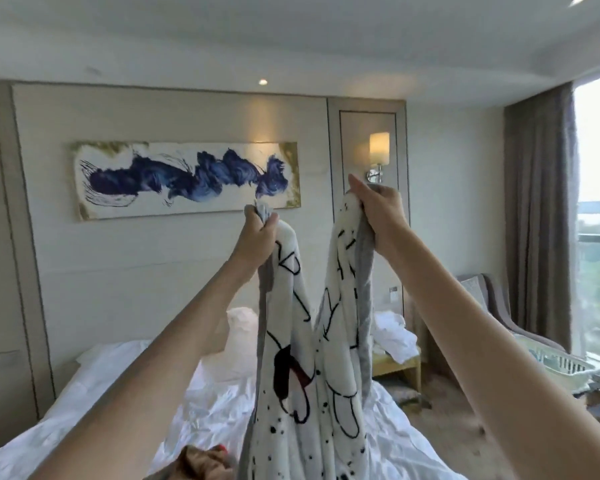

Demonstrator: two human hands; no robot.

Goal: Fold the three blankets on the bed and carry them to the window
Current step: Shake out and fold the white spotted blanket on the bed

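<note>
A white blanket (312,393) with black cartoon lines and a grey backing hangs in the air over the bed (111,403). My left hand (255,237) grips one upper corner of it. My right hand (378,213) grips the other upper corner, a little higher. Both arms are stretched up and forward, and the cloth falls in two folds between them. A brown patterned blanket (201,462) lies bunched on the white sheet at the bottom edge, partly hidden by my left arm. The window (596,220) is at the far right.
A bedside table (397,367) with white cloth heaped on it stands right of the bed. A grey armchair (489,306) and a pale laundry basket (558,362) sit by the window, beside a grey curtain (537,209). Wooden floor runs along the bed's right side.
</note>
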